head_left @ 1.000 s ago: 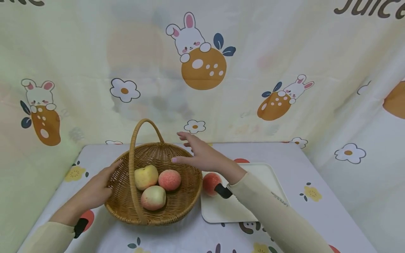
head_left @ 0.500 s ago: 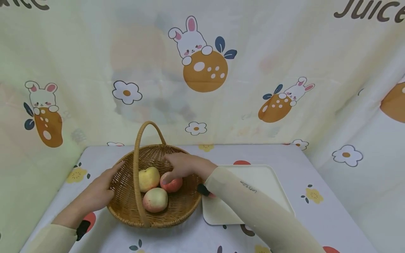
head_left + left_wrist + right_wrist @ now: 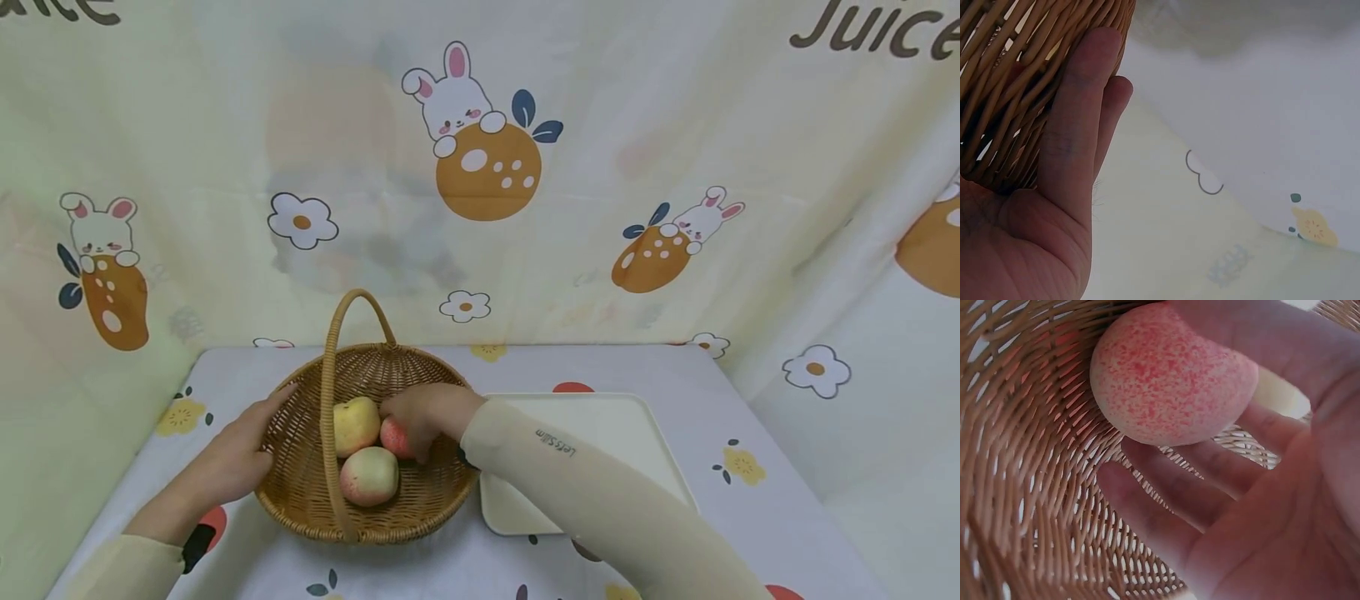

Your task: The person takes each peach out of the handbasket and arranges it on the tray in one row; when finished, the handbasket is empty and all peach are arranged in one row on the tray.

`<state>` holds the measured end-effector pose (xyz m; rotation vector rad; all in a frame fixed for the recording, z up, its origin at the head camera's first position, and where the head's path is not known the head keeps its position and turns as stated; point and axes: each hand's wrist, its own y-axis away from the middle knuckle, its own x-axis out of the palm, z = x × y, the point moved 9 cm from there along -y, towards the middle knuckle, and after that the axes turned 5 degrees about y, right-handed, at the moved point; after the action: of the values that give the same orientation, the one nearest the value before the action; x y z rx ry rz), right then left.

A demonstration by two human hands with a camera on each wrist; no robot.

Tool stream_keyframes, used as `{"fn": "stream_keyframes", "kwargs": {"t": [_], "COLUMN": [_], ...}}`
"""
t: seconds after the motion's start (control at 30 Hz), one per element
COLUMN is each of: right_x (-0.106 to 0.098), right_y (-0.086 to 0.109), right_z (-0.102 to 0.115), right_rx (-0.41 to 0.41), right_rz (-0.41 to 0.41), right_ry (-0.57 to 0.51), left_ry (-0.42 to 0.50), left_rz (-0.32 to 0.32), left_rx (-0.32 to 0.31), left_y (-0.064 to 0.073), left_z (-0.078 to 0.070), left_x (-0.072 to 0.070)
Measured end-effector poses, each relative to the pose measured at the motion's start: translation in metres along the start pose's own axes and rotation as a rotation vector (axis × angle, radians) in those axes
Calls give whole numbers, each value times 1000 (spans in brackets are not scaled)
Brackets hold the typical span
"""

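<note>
In the head view, my right hand (image 3: 433, 410) reaches into a wicker basket (image 3: 375, 530) with an arched handle. Thumb and fingers are round a red-pink peach (image 3: 393, 437). The right wrist view shows this peach (image 3: 1169, 378) between the thumb above and the fingers below. Beside it in the basket lie a yellow fruit (image 3: 356, 426) and a pale, pink-tinged fruit (image 3: 369, 477). My left hand (image 3: 236, 446) rests against the basket's left side. In the left wrist view its straight fingers (image 3: 1072, 137) lie along the outside of the weave.
A white tray (image 3: 600, 417) stands right of the basket, partly covered by the right sleeve (image 3: 570, 475). A patterned cloth (image 3: 750, 533) covers the table. Behind hangs a printed curtain (image 3: 360, 125).
My right hand has gone from above the basket's right side down into it and now holds the red-pink peach. The sleeve now hides the peach on the tray. My left hand keeps its place.
</note>
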<state>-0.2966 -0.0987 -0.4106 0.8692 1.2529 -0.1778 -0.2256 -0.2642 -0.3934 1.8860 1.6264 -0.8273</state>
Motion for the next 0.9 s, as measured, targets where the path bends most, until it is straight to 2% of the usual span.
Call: {"fn": "stream_keyframes", "kwargs": {"t": [0.07, 0.2, 0.37, 0.5, 0.6, 0.7, 0.9], "right_x": [0, -1, -6, -15, -30, -46, -59], "right_y": [-2, -6, -4, 0, 8, 24, 58], "right_z": [3, 5, 3, -4, -14, -26, -60], "right_rx": [10, 37, 75, 69, 32, -25, -163], "right_rz": [-7, -39, -65, -79, -126, -206, -321], "right_ry": [74, 129, 164, 138, 48, -88, -484], "left_ry": [-3, -13, -12, -9, -10, -13, -2], "left_rz": [-2, -9, -10, -5, -3, -1, -1], "left_rx": [2, 9, 7, -1, -4, -9, -16], "left_y": [1, 1, 1, 1, 1, 1, 1], "left_z": [0, 0, 0, 2, 4, 5, 6], "left_x": [-1, -2, -1, 0, 0, 0, 1]}}
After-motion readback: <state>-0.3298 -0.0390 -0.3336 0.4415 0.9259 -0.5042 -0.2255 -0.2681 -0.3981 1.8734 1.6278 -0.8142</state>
